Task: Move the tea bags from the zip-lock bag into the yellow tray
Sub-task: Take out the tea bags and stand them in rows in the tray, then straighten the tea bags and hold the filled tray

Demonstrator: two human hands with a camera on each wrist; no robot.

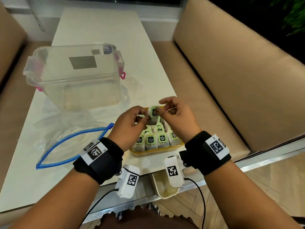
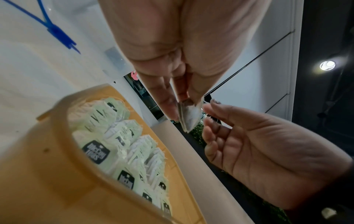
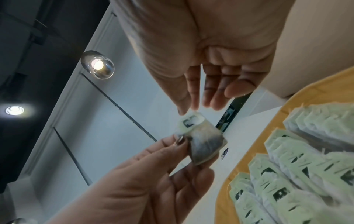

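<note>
Both hands hold one tea bag with a green tag a little above the far end of the yellow tray. My left hand pinches the bag's pouch between thumb and fingers. My right hand pinches the tag's top edge with thumb and forefinger, its other fingers relaxed. Several tea bags stand in rows inside the tray. The zip-lock bag with its blue zip lies open and flat on the table, left of my left wrist.
A clear plastic box with pink clasps stands on the white table behind the zip-lock bag. Beige bench seats flank the table. A small beige container sits below the near table edge.
</note>
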